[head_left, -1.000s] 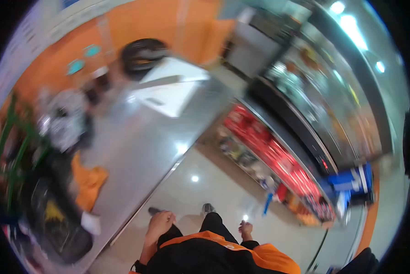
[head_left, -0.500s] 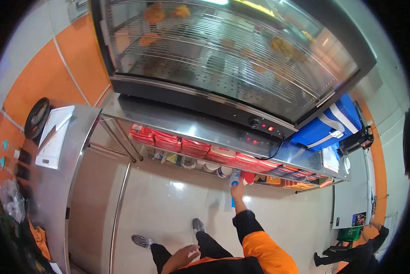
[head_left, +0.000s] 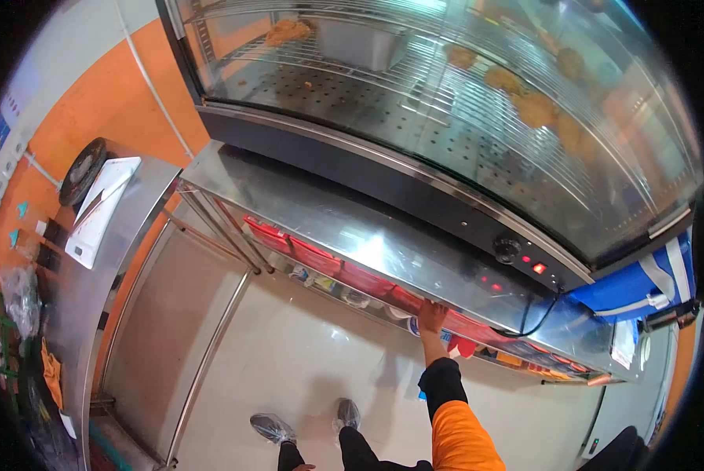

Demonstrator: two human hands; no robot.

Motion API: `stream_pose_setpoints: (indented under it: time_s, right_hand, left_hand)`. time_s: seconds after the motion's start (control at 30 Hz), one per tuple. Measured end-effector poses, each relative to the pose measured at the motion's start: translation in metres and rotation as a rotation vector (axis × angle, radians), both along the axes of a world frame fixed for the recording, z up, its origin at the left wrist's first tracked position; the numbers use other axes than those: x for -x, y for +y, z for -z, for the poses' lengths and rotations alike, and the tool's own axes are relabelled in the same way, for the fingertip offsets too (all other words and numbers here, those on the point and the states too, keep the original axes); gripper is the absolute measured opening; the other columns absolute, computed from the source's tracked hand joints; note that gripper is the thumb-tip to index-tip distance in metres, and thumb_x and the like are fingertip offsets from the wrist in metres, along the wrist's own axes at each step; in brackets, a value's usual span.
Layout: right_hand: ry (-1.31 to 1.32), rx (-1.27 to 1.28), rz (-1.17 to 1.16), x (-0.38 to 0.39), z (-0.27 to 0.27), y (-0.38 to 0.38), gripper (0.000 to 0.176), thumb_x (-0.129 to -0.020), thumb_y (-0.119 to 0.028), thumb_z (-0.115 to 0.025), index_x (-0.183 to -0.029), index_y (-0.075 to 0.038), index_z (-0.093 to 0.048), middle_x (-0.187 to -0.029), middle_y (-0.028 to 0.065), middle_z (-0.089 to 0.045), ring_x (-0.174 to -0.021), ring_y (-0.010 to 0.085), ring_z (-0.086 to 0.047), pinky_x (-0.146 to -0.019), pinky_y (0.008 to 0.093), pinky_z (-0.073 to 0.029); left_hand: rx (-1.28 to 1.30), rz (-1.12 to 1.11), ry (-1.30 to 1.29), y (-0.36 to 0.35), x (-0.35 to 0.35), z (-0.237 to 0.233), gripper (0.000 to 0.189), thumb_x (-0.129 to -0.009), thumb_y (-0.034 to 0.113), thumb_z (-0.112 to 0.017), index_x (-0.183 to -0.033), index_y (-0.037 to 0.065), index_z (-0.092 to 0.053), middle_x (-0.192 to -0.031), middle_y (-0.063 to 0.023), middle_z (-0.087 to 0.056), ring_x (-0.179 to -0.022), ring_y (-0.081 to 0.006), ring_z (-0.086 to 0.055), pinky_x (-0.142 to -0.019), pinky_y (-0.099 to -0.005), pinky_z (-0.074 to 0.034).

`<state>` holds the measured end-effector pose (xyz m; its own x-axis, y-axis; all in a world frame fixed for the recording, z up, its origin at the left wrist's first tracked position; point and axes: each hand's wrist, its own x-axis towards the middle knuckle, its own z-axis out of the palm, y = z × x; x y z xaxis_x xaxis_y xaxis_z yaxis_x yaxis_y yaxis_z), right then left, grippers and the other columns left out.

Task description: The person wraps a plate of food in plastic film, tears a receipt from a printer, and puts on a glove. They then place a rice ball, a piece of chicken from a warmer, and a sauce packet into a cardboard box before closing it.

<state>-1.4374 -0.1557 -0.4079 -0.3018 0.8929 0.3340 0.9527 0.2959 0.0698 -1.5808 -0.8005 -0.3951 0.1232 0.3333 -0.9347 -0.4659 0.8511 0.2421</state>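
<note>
My right hand [head_left: 430, 318] reaches under the front edge of the steel counter. Its fingertips are at the row of red flat packs [head_left: 360, 279] on the shelf below. How the fingers are closed is hard to make out. Beside the wrist are a red rounded item [head_left: 462, 346] and a white tub [head_left: 413, 325]. A blue-and-white package [head_left: 445, 336] shows partly behind the hand. Only a sliver of my left hand [head_left: 305, 468] appears at the bottom edge, its fingers mostly out of sight.
A glass display warmer [head_left: 391, 180] with fried pieces on wire racks stands on the steel counter [head_left: 313, 204]. At right sits a blue insulated bag [head_left: 642, 282]. The left steel table [head_left: 120, 235] carries a white board with a knife [head_left: 105, 208]. A metal rail [head_left: 207, 365] runs near the floor.
My right hand has moved from the blue-and-white package up to the red packs. The view has come closer to the warmer, and my left hand has dropped almost out of frame.
</note>
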Motion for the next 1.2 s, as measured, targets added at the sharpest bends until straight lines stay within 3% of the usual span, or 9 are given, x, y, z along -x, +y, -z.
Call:
stream_pose_setpoints:
  time_s: [0.4,0.47,0.5,0.53,0.57,0.7,0.9,1.1,1.2]
  right_hand:
    - [0.245,0.252,-0.206,0.019,-0.078,-0.116,0.042,-0.081,-0.018,-0.055,-0.121,-0.006,-0.053,-0.13,0.0203,-0.042,-0.123,0.0381,-0.037,-0.101,0.0601,-0.026]
    - [0.357,0.653,-0.38,0.018,-0.152,-0.187,0.038,-0.072,-0.025,-0.069,-0.101,-0.002,-0.059,-0.104,0.0168,-0.055,-0.108,0.0339,-0.047,-0.09,0.0529,-0.037]
    - [1.038,0.815,-0.393,0.012,-0.13,-0.229,0.027,-0.078,-0.025,-0.068,-0.091,-0.003,-0.059,-0.097,0.0132,-0.058,-0.099,0.0288,-0.053,-0.081,0.0446,-0.042]
    - [1.01,1.519,-0.101,0.017,-0.221,-0.256,0.021,-0.082,-0.021,-0.066,-0.092,-0.003,-0.06,-0.102,0.0131,-0.059,-0.087,0.0245,-0.058,-0.076,0.0358,-0.046]
    - [1.232,1.426,-0.601,0.008,-0.188,-0.286,0.012,-0.083,-0.013,-0.065,-0.09,-0.005,-0.06,-0.104,0.0073,-0.06,-0.093,0.0166,-0.058,-0.077,0.0301,-0.048]
    - [0.96,1.043,-0.685,0.048,-0.326,-0.343,0.018,-0.084,-0.016,-0.066,-0.097,-0.006,-0.06,-0.107,0.0094,-0.06,-0.091,0.0207,-0.061,-0.077,0.0315,-0.05]
    - [0.823,0.963,-0.95,0.111,-0.474,-0.352,0.025,-0.084,-0.018,-0.066,-0.106,-0.008,-0.059,-0.113,0.0106,-0.061,-0.093,0.0252,-0.064,-0.076,0.0329,-0.053]
    - [0.768,0.898,-1.013,0.19,-0.511,-0.387,0.038,-0.082,-0.008,-0.067,-0.117,-0.008,-0.052,-0.113,0.0072,-0.061,-0.095,0.0155,-0.063,-0.066,0.0282,-0.055]
    - [1.045,0.945,-0.996,0.232,-0.515,-0.395,0.034,-0.084,-0.003,-0.063,-0.114,-0.006,-0.05,-0.108,0.0052,-0.059,-0.092,0.0108,-0.06,-0.067,0.0252,-0.053]
  left_hand:
    - [-0.287,-0.032,0.792,0.103,-0.009,-0.081,0.066,-0.084,0.017,-0.07,-0.138,0.004,-0.033,-0.128,-0.0144,-0.052,-0.115,-0.0243,-0.054,-0.099,-0.0432,-0.042]
    - [-0.392,-0.146,0.879,0.112,0.003,-0.09,0.07,-0.084,0.014,-0.07,-0.141,0.005,-0.03,-0.13,-0.0146,-0.051,-0.116,-0.0245,-0.053,-0.1,-0.0437,-0.042]
    - [-0.467,-0.215,0.901,0.119,0.009,-0.097,0.073,-0.084,0.013,-0.071,-0.142,0.005,-0.028,-0.131,-0.0147,-0.05,-0.117,-0.0246,-0.053,-0.1,-0.044,-0.041]
    - [-0.489,-0.229,0.908,0.131,0.015,-0.115,0.073,-0.084,0.013,-0.071,-0.142,0.005,-0.028,-0.131,-0.0147,-0.05,-0.117,-0.0246,-0.053,-0.1,-0.044,-0.041]
    - [-0.747,-0.436,0.638,0.147,0.024,-0.148,0.085,-0.083,0.009,-0.069,-0.145,0.009,-0.012,-0.135,-0.0161,-0.043,-0.119,-0.0259,-0.05,-0.1,-0.045,-0.042]
    - [-0.733,-0.649,0.192,0.188,0.054,-0.31,0.104,-0.085,0.004,-0.064,-0.146,0.021,0.019,-0.139,-0.0166,-0.034,-0.124,-0.0263,-0.043,-0.098,-0.0456,-0.046]
    - [-0.89,-0.827,0.125,0.166,0.105,-0.419,0.094,-0.078,0.011,-0.068,-0.146,0.019,-0.004,-0.136,-0.015,-0.035,-0.122,-0.0275,-0.045,-0.094,-0.0445,-0.049]
    - [-1.345,-0.73,0.816,0.091,0.202,-0.46,0.087,-0.077,0.015,-0.074,-0.142,0.006,-0.018,-0.142,-0.0149,-0.034,-0.125,-0.0258,-0.044,-0.102,-0.0412,-0.042]
    - [-0.934,-1.036,0.16,-0.001,0.254,-0.428,0.076,-0.076,0.028,-0.075,-0.135,0.001,-0.036,-0.148,-0.0147,-0.026,-0.134,-0.0266,-0.033,-0.108,-0.0428,-0.033]
